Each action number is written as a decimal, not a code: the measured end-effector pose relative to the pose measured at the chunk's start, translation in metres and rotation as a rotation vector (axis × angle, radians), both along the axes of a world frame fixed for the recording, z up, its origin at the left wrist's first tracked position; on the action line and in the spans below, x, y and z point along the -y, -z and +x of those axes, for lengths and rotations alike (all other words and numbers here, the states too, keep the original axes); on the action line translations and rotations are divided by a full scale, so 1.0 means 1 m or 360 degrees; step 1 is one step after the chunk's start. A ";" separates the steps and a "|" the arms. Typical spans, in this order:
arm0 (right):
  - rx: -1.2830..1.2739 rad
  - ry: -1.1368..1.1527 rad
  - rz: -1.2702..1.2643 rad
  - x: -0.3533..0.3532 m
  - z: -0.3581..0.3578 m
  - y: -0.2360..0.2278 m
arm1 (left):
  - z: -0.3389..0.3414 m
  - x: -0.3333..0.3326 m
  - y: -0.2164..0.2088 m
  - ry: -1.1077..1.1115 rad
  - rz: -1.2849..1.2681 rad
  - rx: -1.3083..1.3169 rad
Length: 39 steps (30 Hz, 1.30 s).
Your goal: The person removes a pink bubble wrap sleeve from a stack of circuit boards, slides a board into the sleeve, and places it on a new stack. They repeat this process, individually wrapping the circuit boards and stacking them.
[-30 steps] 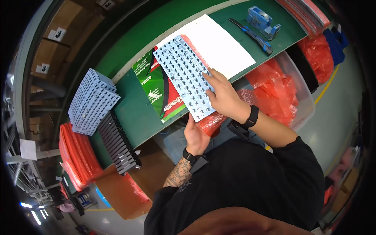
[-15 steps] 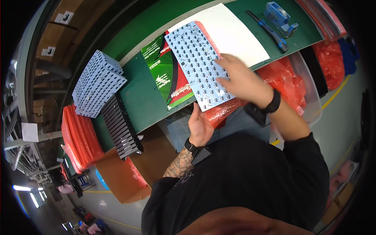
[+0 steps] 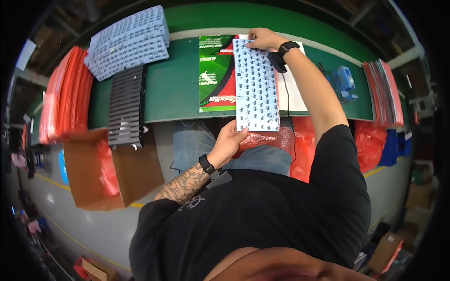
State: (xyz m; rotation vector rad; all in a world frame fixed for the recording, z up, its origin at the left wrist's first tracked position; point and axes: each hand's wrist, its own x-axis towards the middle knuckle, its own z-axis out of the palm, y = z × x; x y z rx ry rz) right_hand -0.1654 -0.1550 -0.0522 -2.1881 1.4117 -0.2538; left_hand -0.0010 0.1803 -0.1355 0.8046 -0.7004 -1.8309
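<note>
Far left, a stack of red bubble-wrap sleeves (image 3: 65, 98) at the table's end. Next, an open cardboard box (image 3: 138, 161) below the table edge, red plastic (image 3: 108, 168) inside. Above it, a pile of light-blue boards (image 3: 126, 42) on the table (image 3: 176, 77), then a black slotted rack (image 3: 125, 105) jutting past the near edge. Mid-table, a green-and-red printed sheet (image 3: 211, 75), partly covered.

Left hand (image 3: 228, 142): grasping the single board (image 3: 257, 89) at its near-left corner, thumb on top, other fingers mostly hidden below. The board is between the two hands, lengthwise away from the person, dotted face up, near end out past the table edge. Red bubble wrap (image 3: 267, 140) under it, showing along the board's right side and below its near end.

Right hand (image 3: 266, 39): partly closed, bent over the board's far end, thumb by the upper face, fingers about the far edge; touching, but cannot tell if it actually grips. Black strap (image 3: 287, 48) on that wrist.

Right of the board, a white sheet (image 3: 295, 93), partly under the right forearm; then a cutter (image 3: 323, 72), a blue tape dispenser (image 3: 344, 79), and a red-and-grey stack (image 3: 384, 91) at the table's right end.
</note>
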 end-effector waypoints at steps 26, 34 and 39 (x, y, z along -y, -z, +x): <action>0.0029 -0.0319 -0.0714 -0.246 -0.020 -0.304 | 0.003 0.072 -0.051 -0.0054 -0.0693 0.0445; -0.0176 -0.0361 -0.0875 -0.234 -0.025 -0.300 | -0.012 0.073 -0.041 0.0168 -0.0664 0.0617; -0.0316 -0.0383 -0.0876 -0.219 -0.011 -0.294 | -0.027 0.051 -0.023 0.0261 -0.0606 0.0398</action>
